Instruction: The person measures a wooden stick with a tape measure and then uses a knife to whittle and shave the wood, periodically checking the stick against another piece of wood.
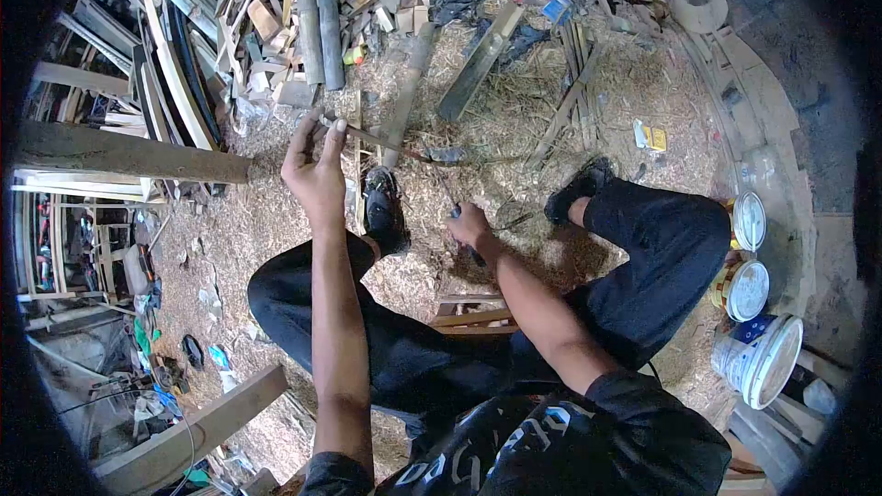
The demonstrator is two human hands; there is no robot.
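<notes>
My left hand [315,161] is raised left of centre, its thumb and fingers pinched on the end of a thin, dark strip [377,140]. The strip runs to the right, above my black shoe [383,207], toward the middle of the view. My right hand [470,224] is lower and nearer the centre, wrapped round the dark handle of a tool [455,211]. A thin shaft reaches up from that handle toward the strip. Whether its tip touches the strip cannot be made out.
Wood scraps [395,0] and planks [480,62] lie at the top. A thick beam [129,152] juts in from the left. White-lidded buckets [772,363] stand at the right. Shavings cover the floor [239,220]. A yellow packet [655,138] lies at the right.
</notes>
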